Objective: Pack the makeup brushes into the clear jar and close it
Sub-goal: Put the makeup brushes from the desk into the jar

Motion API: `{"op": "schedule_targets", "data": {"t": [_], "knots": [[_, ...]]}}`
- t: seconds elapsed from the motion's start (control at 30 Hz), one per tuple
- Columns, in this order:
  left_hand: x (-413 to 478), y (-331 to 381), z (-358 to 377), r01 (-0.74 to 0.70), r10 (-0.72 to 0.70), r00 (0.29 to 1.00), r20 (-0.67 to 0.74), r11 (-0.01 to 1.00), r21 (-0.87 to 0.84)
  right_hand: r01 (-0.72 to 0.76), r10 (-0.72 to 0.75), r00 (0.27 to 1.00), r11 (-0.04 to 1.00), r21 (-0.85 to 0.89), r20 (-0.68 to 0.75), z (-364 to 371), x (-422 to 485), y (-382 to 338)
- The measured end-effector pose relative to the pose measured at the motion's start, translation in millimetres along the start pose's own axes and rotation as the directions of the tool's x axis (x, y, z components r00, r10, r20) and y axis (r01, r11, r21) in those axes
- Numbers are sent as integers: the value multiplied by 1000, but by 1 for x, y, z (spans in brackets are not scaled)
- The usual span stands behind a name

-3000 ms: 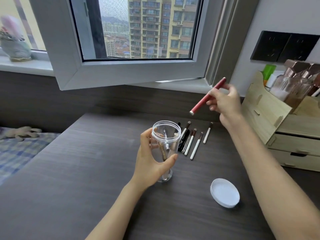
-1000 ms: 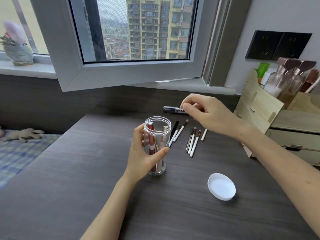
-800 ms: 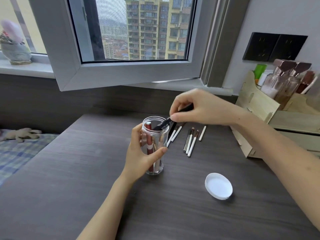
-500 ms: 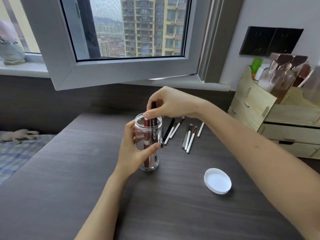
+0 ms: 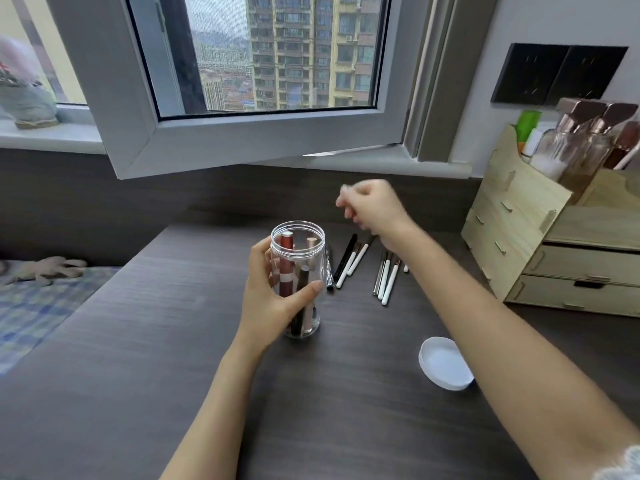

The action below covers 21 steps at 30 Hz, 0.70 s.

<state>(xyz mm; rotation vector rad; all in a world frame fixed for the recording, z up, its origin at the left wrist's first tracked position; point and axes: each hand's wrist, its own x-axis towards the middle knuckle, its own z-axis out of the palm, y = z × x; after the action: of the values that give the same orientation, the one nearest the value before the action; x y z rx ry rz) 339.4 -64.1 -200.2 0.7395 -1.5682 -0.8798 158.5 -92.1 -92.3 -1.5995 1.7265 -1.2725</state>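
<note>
The clear jar stands upright on the dark desk, lid off, with my left hand wrapped around its side. Inside it are a red tube, a black tube and a pale pink one. My right hand hovers behind and to the right of the jar, blurred, fingers curled and nothing visible in them. Several makeup brushes with white and black handles lie on the desk just right of the jar. The white lid lies flat at the front right.
A wooden drawer organiser holding glass bottles stands at the right edge. An open window sash overhangs the back of the desk. A bed with a checked cover lies to the left.
My right hand carried a black tube over the jar, dropped it in, and has drawn back up and to the right with nothing in it. The left hand keeps its hold on the jar.
</note>
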Motion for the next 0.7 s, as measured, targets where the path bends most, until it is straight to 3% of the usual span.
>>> {"op": "schedule_targets", "data": {"t": [0.07, 0.13, 0.23, 0.33, 0.43, 0.53, 0.63, 0.7], "knots": [[0, 0, 0, 0, 0, 1000, 7, 1000, -2, -87, 84, 996, 934, -347, -22, 24, 12, 30], [0, 0, 0, 2, -2, 1000, 11, 1000, 7, -99, 142, 989, 814, -573, 30, 43, 16, 50], [0, 2, 1, -3, 3, 1000, 4, 1000, 1, -74, 156, 987, 688, -722, 48, 64, 22, 65], [0, 2, 1, -8, 8, 1000, 1, 1000, -2, -90, 194, 980, 659, -747, 53, 78, 28, 73], [1, 2, 1, -10, 10, 1000, -2, 1000, -2, -111, 177, 984, 738, -666, 32, 72, 28, 70], [0, 2, 1, -7, 7, 1000, 3, 1000, 3, -97, 53, 991, 913, -397, -121, 44, 22, 49], [-1, 2, 2, -1, 1, 1000, 11, 1000, 0, 153, -136, 910, 988, 12, -392, 9, 1, 13], [-1, 2, 3, 1, -1, 1000, 16, 1000, -4, 358, -206, 853, 900, 250, -480, -7, -20, -9]]}}
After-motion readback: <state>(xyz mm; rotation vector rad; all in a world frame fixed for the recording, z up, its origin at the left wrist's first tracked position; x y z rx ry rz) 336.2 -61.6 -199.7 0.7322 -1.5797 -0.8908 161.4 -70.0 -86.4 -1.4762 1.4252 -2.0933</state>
